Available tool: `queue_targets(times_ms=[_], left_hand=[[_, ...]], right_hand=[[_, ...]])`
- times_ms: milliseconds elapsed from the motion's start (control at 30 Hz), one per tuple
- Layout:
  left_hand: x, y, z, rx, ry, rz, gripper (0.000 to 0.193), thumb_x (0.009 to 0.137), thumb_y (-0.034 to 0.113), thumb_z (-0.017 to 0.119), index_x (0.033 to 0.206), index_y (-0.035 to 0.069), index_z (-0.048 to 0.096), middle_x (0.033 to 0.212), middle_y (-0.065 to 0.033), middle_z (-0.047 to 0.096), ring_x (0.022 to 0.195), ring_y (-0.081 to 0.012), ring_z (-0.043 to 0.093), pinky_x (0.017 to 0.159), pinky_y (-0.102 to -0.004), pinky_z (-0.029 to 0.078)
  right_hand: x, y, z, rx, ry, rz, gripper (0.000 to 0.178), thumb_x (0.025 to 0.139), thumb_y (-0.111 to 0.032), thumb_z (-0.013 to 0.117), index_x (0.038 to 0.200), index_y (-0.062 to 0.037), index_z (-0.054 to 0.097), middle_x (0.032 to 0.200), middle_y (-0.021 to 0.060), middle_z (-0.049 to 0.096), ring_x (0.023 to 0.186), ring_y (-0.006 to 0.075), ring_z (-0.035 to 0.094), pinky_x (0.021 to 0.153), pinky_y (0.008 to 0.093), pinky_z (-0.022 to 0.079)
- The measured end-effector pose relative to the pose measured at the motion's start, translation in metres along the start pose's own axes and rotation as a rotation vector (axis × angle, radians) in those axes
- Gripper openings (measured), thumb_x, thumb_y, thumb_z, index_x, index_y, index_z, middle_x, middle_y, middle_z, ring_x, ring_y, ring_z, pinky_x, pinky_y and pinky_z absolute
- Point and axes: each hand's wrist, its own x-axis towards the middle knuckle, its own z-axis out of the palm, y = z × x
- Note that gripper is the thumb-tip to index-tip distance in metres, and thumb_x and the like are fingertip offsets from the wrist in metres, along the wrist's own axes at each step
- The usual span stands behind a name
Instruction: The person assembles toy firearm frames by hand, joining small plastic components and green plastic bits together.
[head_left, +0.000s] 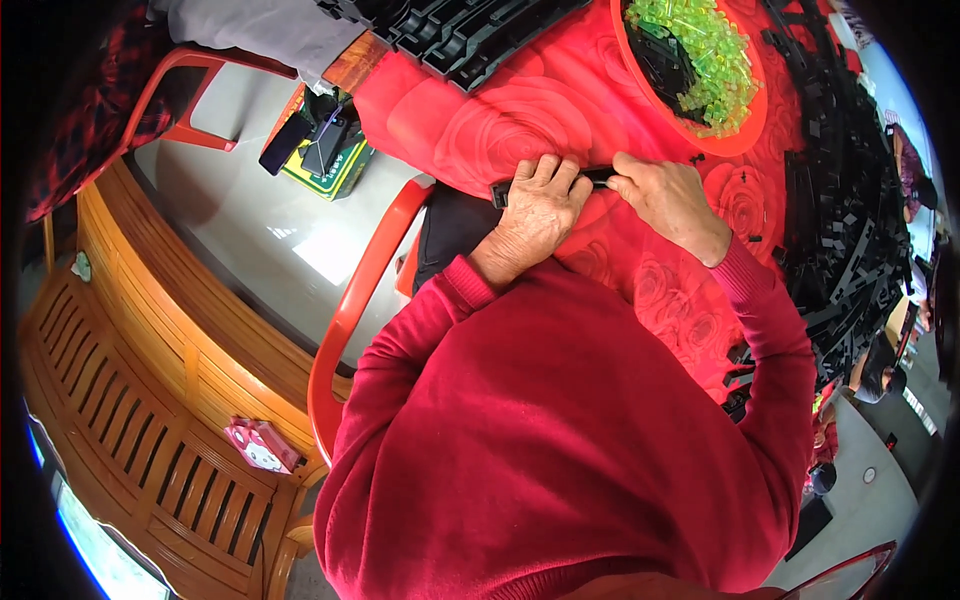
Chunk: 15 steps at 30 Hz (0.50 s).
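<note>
A narrow black plastic strip [501,194] lies low over the red rose-patterned tablecloth [500,130], close to the table's near edge. My left hand [540,208] is laid over it with the fingers curled around its far side, covering most of its length. At the strip's right end, my right hand [672,203] pinches with thumb and forefinger. Whether a smaller piece sits in that pinch is hidden. Beyond my right hand stands an orange-red bowl [738,142] holding small yellow-green translucent pieces [725,65] and some black pieces [662,62].
Ribbed black plastic trays [450,40] lie at the far left of the table. Loose black strips [840,230] are heaped along its right side. To the left are a red chair [350,300], a wooden bench [150,400] and a yellow-green box [340,170] on the floor.
</note>
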Motion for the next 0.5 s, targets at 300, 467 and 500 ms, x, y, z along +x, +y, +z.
queue_targets(times_ms=[300, 467, 500], left_hand=[[0.0, 0.001, 0.0, -0.006, 0.037, -0.018, 0.019, 0.074, 0.017, 0.066, 0.088, 0.006, 0.059, 0.098, -0.0107, 0.056, 0.089, -0.0264, 0.052, 0.074, -0.0385, 0.041], [0.002, 0.0, 0.003, -0.022, 0.068, -0.036, 0.021, 0.073, 0.015, 0.068, 0.088, 0.004, 0.06, 0.098, -0.0106, 0.056, 0.086, -0.0267, 0.053, 0.072, -0.0381, 0.042], [0.002, 0.001, 0.004, -0.012, 0.065, -0.026, 0.021, 0.073, 0.015, 0.068, 0.088, 0.004, 0.06, 0.098, -0.0106, 0.056, 0.086, -0.0267, 0.053, 0.072, -0.0381, 0.042]], right_hand=[[-0.052, 0.025, 0.022, 0.965, 0.536, 0.369, 0.026, 0.094, -0.014, 0.054, 0.071, -0.0076, 0.043, 0.06, -0.0054, 0.037, 0.055, 0.002, 0.033, 0.047, 0.021, 0.027], [-0.071, 0.001, 0.059, 1.234, 0.792, 0.44, 0.022, 0.095, -0.014, 0.05, 0.075, -0.0058, 0.046, 0.06, -0.0029, 0.043, 0.052, 0.0035, 0.035, 0.046, 0.0204, 0.027], [-0.073, 0.0, 0.072, 1.288, 0.839, 0.496, 0.021, 0.095, -0.014, 0.05, 0.076, -0.0057, 0.047, 0.06, -0.0026, 0.044, 0.051, 0.0035, 0.036, 0.046, 0.0203, 0.027]])
